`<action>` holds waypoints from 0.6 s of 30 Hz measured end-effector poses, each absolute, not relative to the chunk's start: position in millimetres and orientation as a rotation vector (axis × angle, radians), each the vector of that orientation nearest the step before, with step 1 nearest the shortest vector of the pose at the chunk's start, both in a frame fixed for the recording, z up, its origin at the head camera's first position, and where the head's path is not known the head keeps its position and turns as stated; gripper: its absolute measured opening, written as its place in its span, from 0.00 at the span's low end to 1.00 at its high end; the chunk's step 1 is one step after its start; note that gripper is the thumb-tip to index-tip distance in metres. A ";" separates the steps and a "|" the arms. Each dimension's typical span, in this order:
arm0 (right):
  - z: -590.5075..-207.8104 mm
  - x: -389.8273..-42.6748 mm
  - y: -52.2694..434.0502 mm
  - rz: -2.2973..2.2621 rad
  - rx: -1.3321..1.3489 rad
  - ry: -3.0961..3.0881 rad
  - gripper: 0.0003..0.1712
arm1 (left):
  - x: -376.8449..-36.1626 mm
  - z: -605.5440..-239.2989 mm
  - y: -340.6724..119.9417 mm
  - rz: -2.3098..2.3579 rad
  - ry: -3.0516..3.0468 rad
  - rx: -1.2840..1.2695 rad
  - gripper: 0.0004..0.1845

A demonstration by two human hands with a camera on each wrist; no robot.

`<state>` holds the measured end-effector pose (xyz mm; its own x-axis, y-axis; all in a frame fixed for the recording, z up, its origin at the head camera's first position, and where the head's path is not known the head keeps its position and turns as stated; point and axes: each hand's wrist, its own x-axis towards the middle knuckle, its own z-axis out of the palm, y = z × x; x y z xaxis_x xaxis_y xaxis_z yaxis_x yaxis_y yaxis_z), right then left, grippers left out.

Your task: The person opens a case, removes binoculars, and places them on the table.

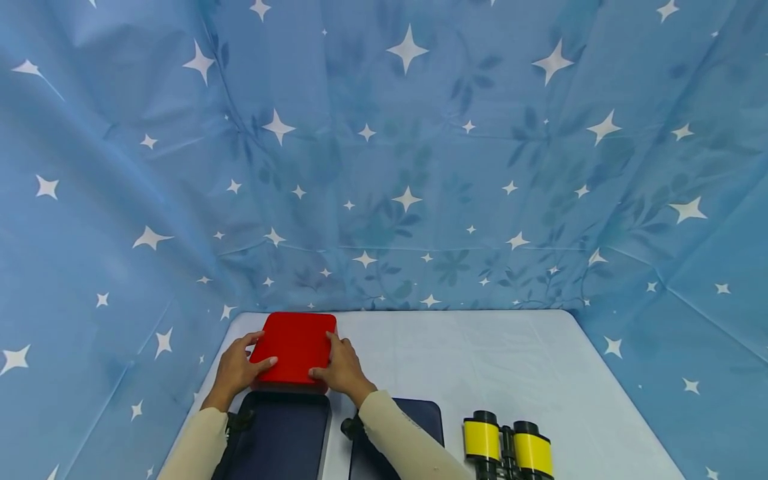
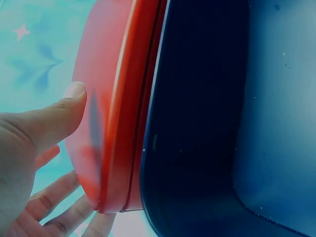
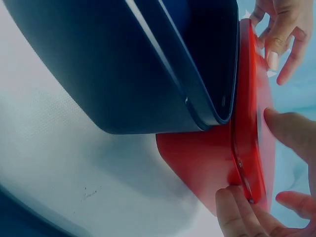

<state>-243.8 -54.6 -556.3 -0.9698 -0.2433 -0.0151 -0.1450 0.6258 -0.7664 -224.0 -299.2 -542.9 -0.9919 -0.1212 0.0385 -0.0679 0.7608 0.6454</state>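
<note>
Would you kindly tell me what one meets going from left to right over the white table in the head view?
Left hand, red box, right hand, flat dark blue piece, yellow-and-black binoculars.

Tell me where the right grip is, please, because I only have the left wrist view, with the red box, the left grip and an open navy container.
Observer: The right grip is on the right side of the red box.
Operator: Okay, what lies farthest right on the white table?
Observer: Yellow and black binoculars.
Operator: And between those and the navy container?
Observer: A dark blue piece, possibly a lid, partly hidden by the right sleeve.
</note>
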 end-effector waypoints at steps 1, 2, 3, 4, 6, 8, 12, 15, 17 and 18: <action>-556.4 -243.8 -54.8 -1.269 -0.320 2.726 0.53 | -223.9 -543.2 -299.2 -1.049 -2.874 0.160 0.44; -556.7 -244.0 -55.1 -1.268 -0.315 2.728 0.53 | -223.9 -543.5 -299.1 -1.045 -2.876 0.164 0.44; -556.8 -244.2 -55.3 -1.266 -0.312 2.733 0.53 | -223.7 -543.5 -298.7 -1.041 -2.879 0.166 0.45; -556.8 -244.3 -55.4 -1.261 -0.309 2.740 0.53 | -223.4 -543.7 -298.3 -1.038 -2.882 0.171 0.45; -556.5 -244.3 -55.3 -1.249 -0.302 2.753 0.53 | -223.0 -544.1 -297.6 -1.030 -2.889 0.179 0.45; -555.6 -244.5 -55.2 -1.250 -0.305 2.761 0.52 | -222.1 -544.3 -296.6 -1.018 -2.895 0.187 0.44; -552.6 -243.6 -55.6 -1.263 -0.303 2.768 0.51 | -221.0 -544.2 -294.7 -0.994 -2.888 0.208 0.44; -551.3 -242.4 -56.3 -1.277 -0.282 2.764 0.50 | -220.1 -544.1 -293.3 -0.979 -2.880 0.218 0.44; -551.1 -241.8 -56.3 -1.289 -0.272 2.763 0.50 | -219.2 -544.7 -292.8 -0.970 -2.878 0.227 0.44; -551.3 -241.4 -56.4 -1.301 -0.264 2.759 0.50 | -218.4 -544.8 -292.5 -0.968 -2.876 0.228 0.44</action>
